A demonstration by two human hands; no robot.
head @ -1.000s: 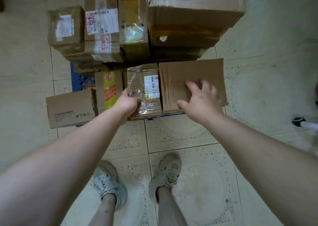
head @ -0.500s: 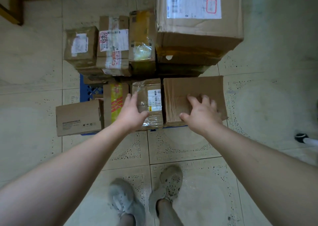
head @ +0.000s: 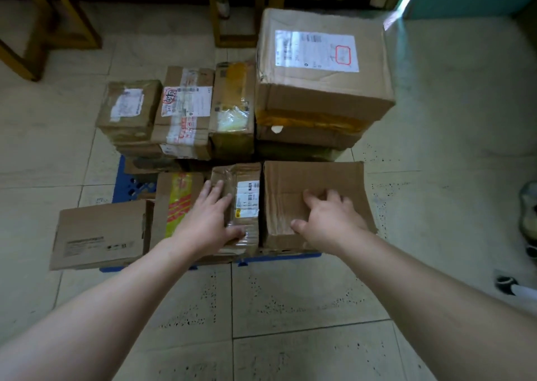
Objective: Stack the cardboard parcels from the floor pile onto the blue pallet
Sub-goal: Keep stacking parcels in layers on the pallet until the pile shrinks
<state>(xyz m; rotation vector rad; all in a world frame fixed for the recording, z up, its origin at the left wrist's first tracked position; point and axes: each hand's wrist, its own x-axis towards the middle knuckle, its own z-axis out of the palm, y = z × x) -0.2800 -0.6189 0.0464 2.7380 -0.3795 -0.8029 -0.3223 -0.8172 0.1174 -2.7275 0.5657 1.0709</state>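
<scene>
Cardboard parcels are stacked on the blue pallet (head: 128,181), which shows at the left gap and along the front edge. My left hand (head: 207,221) lies flat with straight fingers on the taped parcel with the barcode label (head: 247,197) in the front row. My right hand (head: 328,221) rests on the plain brown parcel (head: 313,183) beside it, fingers slightly bent on its top. A parcel with a yellow and red strip (head: 177,203) stands left of them. A big labelled box (head: 319,61) tops the back right stack.
A flat brown box (head: 98,235) juts off the pallet's front left corner. Several smaller parcels (head: 186,107) fill the back left. Wooden furniture legs (head: 52,32) stand behind. Tiled floor surrounds the pallet; a shoe (head: 529,209) and a white object (head: 520,289) lie at right.
My left hand let go of the taped parcel's near corner and now lies flat on its top. The view has tilted up, showing more of the stack and the furniture behind.
</scene>
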